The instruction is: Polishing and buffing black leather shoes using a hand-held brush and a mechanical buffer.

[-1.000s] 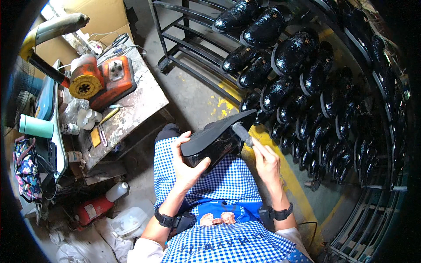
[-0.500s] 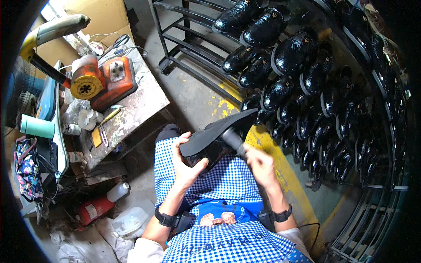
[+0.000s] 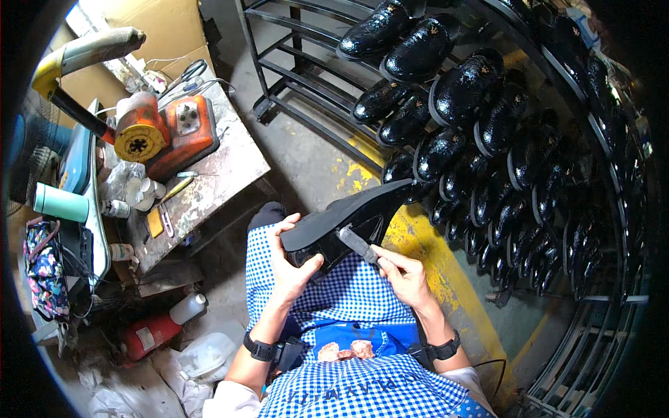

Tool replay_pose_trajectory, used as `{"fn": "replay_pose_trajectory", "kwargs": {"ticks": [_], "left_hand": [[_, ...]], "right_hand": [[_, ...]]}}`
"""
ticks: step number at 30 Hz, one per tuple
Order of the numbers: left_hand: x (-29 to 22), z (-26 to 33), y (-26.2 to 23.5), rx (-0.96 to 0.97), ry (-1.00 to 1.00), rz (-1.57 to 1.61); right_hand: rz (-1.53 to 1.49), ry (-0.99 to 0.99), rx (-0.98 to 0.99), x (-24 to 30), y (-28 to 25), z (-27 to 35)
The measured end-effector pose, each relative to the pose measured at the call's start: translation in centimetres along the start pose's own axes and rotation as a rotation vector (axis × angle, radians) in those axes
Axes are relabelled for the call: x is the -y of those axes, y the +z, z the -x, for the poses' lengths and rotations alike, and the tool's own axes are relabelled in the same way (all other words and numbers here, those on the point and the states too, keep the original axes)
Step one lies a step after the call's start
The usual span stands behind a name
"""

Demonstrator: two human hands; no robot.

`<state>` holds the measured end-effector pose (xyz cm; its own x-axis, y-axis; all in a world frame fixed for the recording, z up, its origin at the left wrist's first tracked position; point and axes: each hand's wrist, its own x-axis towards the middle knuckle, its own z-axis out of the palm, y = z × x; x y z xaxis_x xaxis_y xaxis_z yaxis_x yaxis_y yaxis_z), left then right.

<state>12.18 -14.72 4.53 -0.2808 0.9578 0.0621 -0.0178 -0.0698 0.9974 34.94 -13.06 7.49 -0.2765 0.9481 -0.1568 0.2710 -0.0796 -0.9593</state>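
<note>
Left hand's (image 3: 294, 273) grip holds the shoe (image 3: 334, 223) at twelve o'clock; right hand's (image 3: 407, 280) pinches the brush (image 3: 358, 244) by its side, seemingly mid-stroke. Racked shoes (image 3: 463, 87) hang at one o'clock; what is left, I cannot tell.

Blue-white checked apron (image 3: 355, 299); black wristbands (image 3: 446, 347); white sleeves (image 3: 233, 399).

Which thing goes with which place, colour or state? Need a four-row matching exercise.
1. shoe
2. grey-headed hand tool
3. tumbler
4. motorised machine

A. teal
B. orange-red, on the worktable
C. in the right hand
D. in the left hand, sole upward

Pairs: 1-D, 2-C, 3-A, 4-B
</note>
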Motion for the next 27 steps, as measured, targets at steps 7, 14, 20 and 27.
{"fn": "replay_pose_trajectory", "kwargs": {"ticks": [7,14,20,27], "left_hand": [[0.4,0.4,0.4,-0.109,-0.066,0.074],[-0.1,-0.1,1.0,-0.048,-0.018,0.044],[-0.3,0.2,0.4,-0.093,-0.089,0.009],[-0.1,0.4,0.4,-0.078,-0.112,0.048]], "right_hand": [[0.070,0.042,-0.582,-2.8,-5.3,-1.6],[0.495,-0.396,-0.346,-1.2,-2.4,-1.0],[0.645,-0.289,-0.509,-1.2,-1.6,-2.3],[0.638,-0.343,-0.348,-1.0,-0.4,-1.3]]}}
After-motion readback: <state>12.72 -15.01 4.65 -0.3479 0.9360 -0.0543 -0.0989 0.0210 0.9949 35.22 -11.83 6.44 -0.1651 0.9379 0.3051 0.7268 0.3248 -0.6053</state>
